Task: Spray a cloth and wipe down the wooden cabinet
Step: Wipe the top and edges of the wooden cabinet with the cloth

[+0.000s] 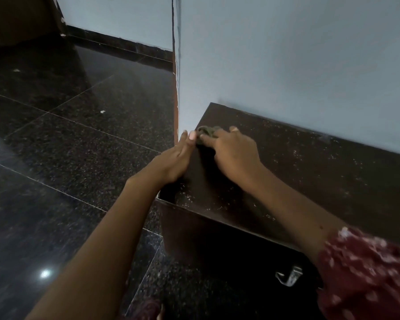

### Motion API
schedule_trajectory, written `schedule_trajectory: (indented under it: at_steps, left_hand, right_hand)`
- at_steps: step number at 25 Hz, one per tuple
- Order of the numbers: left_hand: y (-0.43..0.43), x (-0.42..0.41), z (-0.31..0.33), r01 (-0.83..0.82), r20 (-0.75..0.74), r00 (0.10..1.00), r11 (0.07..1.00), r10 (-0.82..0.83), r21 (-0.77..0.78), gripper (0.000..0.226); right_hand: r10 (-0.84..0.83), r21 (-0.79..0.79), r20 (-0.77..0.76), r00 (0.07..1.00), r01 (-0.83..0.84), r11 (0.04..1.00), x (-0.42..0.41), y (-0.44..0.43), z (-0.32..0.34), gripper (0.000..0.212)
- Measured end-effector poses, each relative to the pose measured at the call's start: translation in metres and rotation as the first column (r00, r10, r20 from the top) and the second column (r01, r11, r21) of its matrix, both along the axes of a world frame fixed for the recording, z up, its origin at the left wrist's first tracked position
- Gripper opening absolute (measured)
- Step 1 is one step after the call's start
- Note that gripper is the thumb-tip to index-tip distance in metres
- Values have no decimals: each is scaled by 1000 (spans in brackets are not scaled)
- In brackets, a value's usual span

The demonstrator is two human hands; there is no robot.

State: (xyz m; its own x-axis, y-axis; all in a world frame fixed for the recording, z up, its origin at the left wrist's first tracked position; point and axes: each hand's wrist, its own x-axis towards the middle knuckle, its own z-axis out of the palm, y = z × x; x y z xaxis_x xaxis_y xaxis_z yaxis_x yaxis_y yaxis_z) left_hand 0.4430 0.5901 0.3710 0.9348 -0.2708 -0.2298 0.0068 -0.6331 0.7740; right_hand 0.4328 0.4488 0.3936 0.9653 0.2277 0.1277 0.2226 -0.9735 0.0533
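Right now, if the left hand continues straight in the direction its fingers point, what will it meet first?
Probably the wall corner: the left hand lies along the cabinet top's left edge, fingers pointing at it. The cloth sits just right of that line. Depth is unclear.

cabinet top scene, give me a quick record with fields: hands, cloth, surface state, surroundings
right hand: right hand pressing the cloth onto the cabinet top near its far left corner
left hand: left hand flat against the cabinet's left edge, fingers beside the cloth
cloth: small, dark, bunched, partly under the right hand
cabinet: cabinet dark wood, top flecked with pale specks; metal handle on the front
spray bottle: not in view
surroundings: pale wall behind, dark polished floor to the left
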Motion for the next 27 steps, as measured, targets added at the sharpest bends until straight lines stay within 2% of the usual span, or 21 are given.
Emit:
schedule_trajectory:
  at_steps: [3,7,10,12,15,19,21,23,25,27]
  left_hand:
    - [-1,0,1,-20,-50,999,998,17,-56,85]
    - [-5,-2,3,37,-34,999,989,-42,-144,98]
    - [-9,-3,0,73,26,997,976,-69,-205,108]
    - [-12,-3,-3,79,69,995,984,-69,-158,111]
    - [-20,-7,-6,89,134,988,993,-78,-79,94]
    - [-26,-9,-9,32,186,983,994,-13,-101,68]
    - [-30,-9,-8,23,198,980,999,-14,-46,61]
    - [-34,-9,-10,46,227,972,996,-61,72,58]
    - [-35,-7,-13,63,241,964,976,-114,210,58]
    - [-35,-5,-16,77,242,956,939,-165,335,58]
  right_hand:
    - [93,27,0,996,-93,995,-45,15,-2,49]
    - [191,33,80,978,-194,981,-86,25,-12,57]
    - [267,-48,120,956,-263,964,-103,16,-15,45]
    - [318,-99,122,940,-307,947,-111,1,-16,39]
    - [302,-119,133,944,-287,951,-109,-19,-21,48]
    - [207,-125,166,964,-188,974,-81,-32,-11,41]
    - [155,-63,71,985,-150,987,-58,-32,-3,49]
    - [50,-77,-50,998,-54,996,-31,-36,2,54]
    - [-11,-74,-53,999,7,997,1,-41,3,53]
    - [-74,-4,-37,997,74,997,38,-51,1,49]
